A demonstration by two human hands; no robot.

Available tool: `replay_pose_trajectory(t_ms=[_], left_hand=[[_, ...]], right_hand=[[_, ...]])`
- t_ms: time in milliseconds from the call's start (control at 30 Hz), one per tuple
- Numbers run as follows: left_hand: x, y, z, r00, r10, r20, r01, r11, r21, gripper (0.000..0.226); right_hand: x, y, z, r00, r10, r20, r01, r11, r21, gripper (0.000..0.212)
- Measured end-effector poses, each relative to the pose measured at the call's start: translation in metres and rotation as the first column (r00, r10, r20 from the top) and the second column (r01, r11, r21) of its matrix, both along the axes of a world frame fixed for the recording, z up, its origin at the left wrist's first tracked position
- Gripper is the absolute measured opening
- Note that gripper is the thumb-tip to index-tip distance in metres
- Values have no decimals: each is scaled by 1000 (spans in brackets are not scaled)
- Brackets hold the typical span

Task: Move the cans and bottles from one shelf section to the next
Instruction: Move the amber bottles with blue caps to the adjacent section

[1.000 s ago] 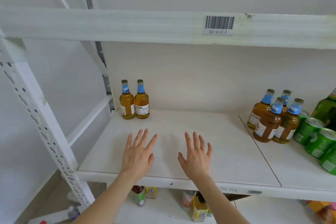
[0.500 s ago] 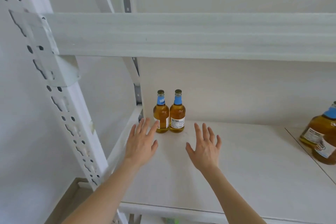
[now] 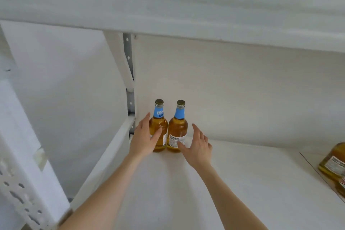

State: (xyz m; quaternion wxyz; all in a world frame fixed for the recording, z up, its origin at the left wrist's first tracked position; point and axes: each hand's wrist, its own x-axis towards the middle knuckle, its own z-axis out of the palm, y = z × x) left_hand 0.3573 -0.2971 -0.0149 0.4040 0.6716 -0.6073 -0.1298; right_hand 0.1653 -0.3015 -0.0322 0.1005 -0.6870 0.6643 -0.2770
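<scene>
Amber glass: the left bottle (image 3: pixel 162 123) and right bottle (image 3: pixel 177 129) stand upright in the back left corner of the shelf (image 3: pixel 205 183). Your left hand (image 3: pixel 142 140) and right hand (image 3: pixel 198 145) flank them, fingers spread wide, gripping neither. Close unevenly and one could topple the other.

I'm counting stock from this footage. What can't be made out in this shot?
Head view only:
1. The left bottle: its body label is partly hidden by the thumb of the left hand.
2. The right bottle: label print is too small and blurred to read; the thumb of the right hand covers one corner.
3. The bottle at the right edge: cut off by the frame, so its neck and cap are unseen, as is how many stand beyond it.
</scene>
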Motion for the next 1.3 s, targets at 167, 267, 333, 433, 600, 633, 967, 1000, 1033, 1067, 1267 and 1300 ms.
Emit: replay_pose_trajectory(t_ms=[167,267,333,433,600,633,967,1000,1033,1067,1267,1300], left_hand=[[-10,-31,17,966,-63,-252,65,998,0,54],[-10,-39,21,951,-79,-299,102,993,63,46],[-7,-43,21,934,-100,-342,141,985,97,45],[-5,-43,22,927,-121,-356,168,980,104,43],[-6,-32,20,937,-134,-323,172,981,90,37],[-6,-29,20,940,-132,-315,168,982,90,39],[-7,7,20,912,-78,-403,117,990,73,28],[-7,12,20,896,-55,-440,99,992,78,25],[-6,16,21,880,-29,-473,79,993,86,23],[-6,20,21,865,-5,-501,61,994,96,20],[-8,53,20,805,66,-589,61,979,193,25],[-9,60,21,803,57,-593,72,979,192,25]], right_hand=[[14,-34,-5,918,93,385,-150,981,119,88],[19,-46,-7,818,84,569,-195,971,138,79],[22,-52,-8,787,71,613,-207,966,154,76],[25,-55,-10,778,53,626,-204,964,172,78],[24,-46,-14,732,40,680,-184,973,141,76],[23,-43,-15,719,37,694,-182,974,136,77],[12,6,-12,525,-69,849,-161,971,179,64],[9,12,-11,504,-90,859,-160,968,195,60],[7,18,-10,490,-109,865,-156,965,210,57],[4,24,-9,478,-127,869,-151,963,224,56],[-13,62,-3,447,-160,880,-135,961,243,50],[-15,70,-1,444,-161,882,-129,962,241,49]])
